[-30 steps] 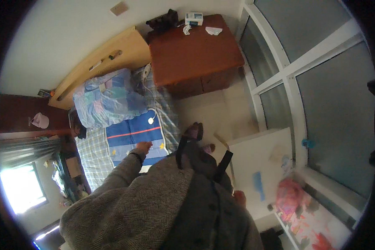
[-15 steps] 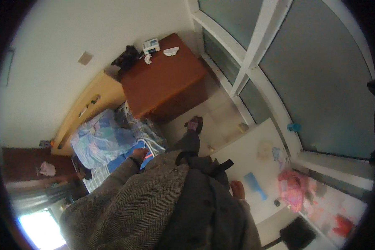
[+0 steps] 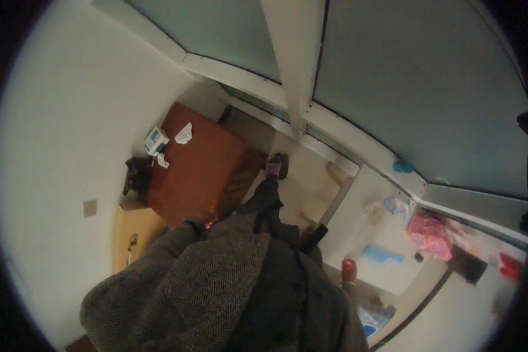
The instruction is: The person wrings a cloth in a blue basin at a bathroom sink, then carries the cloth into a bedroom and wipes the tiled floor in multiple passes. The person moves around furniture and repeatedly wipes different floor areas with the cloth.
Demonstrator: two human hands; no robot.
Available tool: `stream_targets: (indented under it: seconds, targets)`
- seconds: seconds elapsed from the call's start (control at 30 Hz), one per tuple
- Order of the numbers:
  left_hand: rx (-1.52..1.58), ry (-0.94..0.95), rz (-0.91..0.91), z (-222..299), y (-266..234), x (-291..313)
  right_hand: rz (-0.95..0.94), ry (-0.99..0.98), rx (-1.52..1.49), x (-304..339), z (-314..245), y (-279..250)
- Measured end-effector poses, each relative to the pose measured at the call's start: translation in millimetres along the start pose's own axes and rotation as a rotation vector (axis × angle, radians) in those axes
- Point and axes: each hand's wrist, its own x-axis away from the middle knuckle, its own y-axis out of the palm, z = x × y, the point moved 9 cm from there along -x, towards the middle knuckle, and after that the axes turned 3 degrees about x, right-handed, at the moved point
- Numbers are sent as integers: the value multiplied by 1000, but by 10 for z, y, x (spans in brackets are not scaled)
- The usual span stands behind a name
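My left hand (image 3: 210, 222) hangs at my side beside the reddish-brown cabinet (image 3: 193, 167). It is mostly covered by my grey sleeve, and its fingers do not show clearly. On the other side my right hand (image 3: 349, 271) hangs by the edge of a white table (image 3: 369, 193), near a flat light-blue object (image 3: 382, 254). That hand is small and blurred, so its fingers cannot be made out, and nothing is seen in it. My foot (image 3: 274, 168) is stretched forward on the floor next to the cabinet.
A tissue box (image 3: 156, 141) and crumpled white tissue (image 3: 183, 134) lie on the cabinet, with a dark bundle (image 3: 136, 175) beside it. A wooden headboard (image 3: 132, 237) stands behind. Frosted glass panels (image 3: 416, 88) rise ahead. A pink bag (image 3: 429, 236) and a black long-handled tool (image 3: 468, 265) are at right.
The view has swung right; the bed and bright window have left it. My foot is now beside the cabinet, and a clear bag with blue shows below my right hand.
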Motion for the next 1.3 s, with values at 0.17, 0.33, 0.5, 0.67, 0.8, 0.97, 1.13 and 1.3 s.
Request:
stream_targets:
  seconds: [0.17,0.33,0.5,0.67,0.8,0.97,1.13,1.3]
  targets:
    - [98,78,-91,355,-121,-311,44,34,-147,508,12,453]
    - [-4,164,-264,91,206,-579,84,168,-341,1099,466,478]
    - [-539,218,-110,-28,655,-300,219,270,-525,1884,1185,211]
    - [-861,220,53,-16,790,208,137,348,-301,2176,1755,-5]
    - [-626,199,38,-178,689,525,148,210,-292,1781,1833,-189]
    - [-404,144,37,-373,407,785,134,63,-378,1459,1701,-240]
    - [-323,92,12,-374,152,873,171,270,-255,2186,1985,-153]
    - [-295,71,-71,-93,18,746,223,483,-473,3328,2509,461]
